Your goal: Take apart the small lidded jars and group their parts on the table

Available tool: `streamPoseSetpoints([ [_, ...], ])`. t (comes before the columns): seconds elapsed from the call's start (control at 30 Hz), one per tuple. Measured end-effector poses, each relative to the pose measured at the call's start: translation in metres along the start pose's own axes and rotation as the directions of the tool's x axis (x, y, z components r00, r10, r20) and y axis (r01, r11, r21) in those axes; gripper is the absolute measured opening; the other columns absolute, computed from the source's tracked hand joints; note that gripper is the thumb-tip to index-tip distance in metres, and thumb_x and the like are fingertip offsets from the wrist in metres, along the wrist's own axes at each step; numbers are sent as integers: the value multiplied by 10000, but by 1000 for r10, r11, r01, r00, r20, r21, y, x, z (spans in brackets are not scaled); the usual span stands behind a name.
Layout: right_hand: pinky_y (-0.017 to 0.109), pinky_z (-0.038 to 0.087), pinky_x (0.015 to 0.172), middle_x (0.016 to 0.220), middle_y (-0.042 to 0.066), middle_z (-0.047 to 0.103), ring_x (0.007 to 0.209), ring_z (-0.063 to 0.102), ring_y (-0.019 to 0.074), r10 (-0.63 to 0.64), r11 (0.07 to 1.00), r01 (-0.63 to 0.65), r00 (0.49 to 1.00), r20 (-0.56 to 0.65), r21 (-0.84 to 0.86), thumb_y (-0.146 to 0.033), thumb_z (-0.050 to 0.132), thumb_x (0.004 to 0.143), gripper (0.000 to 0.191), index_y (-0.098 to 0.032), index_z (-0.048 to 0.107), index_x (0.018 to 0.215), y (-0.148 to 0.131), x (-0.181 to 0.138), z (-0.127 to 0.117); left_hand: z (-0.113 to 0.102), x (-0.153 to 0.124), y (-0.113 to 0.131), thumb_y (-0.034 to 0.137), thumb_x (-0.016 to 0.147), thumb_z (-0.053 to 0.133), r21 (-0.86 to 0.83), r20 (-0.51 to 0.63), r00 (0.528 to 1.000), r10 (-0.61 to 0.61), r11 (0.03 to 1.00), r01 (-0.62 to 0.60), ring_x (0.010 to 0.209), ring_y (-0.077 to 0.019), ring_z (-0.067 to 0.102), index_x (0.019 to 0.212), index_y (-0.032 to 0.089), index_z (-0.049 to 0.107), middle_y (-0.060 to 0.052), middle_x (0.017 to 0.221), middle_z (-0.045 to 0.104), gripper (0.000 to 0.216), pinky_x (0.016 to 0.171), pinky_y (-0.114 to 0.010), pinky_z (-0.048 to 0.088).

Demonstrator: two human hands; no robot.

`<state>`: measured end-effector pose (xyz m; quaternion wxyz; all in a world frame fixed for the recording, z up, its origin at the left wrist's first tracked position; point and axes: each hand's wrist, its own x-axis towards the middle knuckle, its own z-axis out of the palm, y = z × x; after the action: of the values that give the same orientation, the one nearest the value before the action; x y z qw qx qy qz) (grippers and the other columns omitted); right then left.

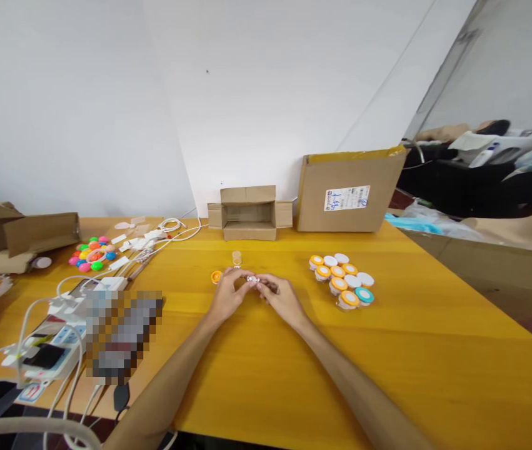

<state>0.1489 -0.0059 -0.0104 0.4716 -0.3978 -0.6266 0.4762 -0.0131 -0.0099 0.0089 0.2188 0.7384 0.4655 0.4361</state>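
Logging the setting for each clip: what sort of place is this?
Probably a small workroom or packing bench, not a home kitchen or lab. A yellow table against a bare wall holds open cardboard boxes, a cluster of capped jars and a power strip with cables.

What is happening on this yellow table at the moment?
A person sits at the yellow table with both hands together. The left hand and right hand pinch a small white object between their fingers. An orange lid and a small clear vial stand just beyond the hands. To the right sits a cluster of capped vials; an open cardboard box is behind.
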Motion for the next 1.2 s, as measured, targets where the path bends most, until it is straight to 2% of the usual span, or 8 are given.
streamPoseSetpoints([
  [0.17,251,437,506,701,9,663,559,568,138,-12,1000,12,1000,24,0,-527,564,807,381,-195,691,945,0,0,0,-1,1,0,239,820,657,-35,-16,1000,1,999,-1,934,-213,645,908,227,729,-36,916,748,115,909,-366,481],
  [0.4,260,447,548,631,-5,635,529,539,133,-29,996,33,998,51,-85,-585,520,845,403,-213,628,736,0,0,-1,-2,-1,7,269,830,660,-89,15,1000,-12,996,13,951,-214,657,926,227,743,-45,941,755,134,924,-369,491],
  [0.63,264,428,531,560,-13,595,496,512,137,-22,993,26,999,36,-114,-655,455,870,487,-225,586,683,2,0,-1,-3,1,7,301,819,680,-171,50,997,-63,983,71,926,-216,675,926,226,768,-52,938,771,158,881,-353,510],
  [0.93,259,380,497,524,-22,532,475,446,126,45,999,-43,997,69,-26,-769,431,801,574,-223,531,653,1,2,-1,-4,2,4,303,797,697,-200,91,985,-148,966,164,876,-205,692,962,227,776,-41,939,783,199,811,-323,523],
  [1.2,257,366,471,490,-23,524,442,420,122,63,998,-63,995,74,-1,-791,415,790,597,-228,528,626,0,3,-2,-6,3,6,272,789,698,-212,101,984,-147,963,166,903,-210,694,987,228,774,-38,965,783,216,812,-321,525],
])
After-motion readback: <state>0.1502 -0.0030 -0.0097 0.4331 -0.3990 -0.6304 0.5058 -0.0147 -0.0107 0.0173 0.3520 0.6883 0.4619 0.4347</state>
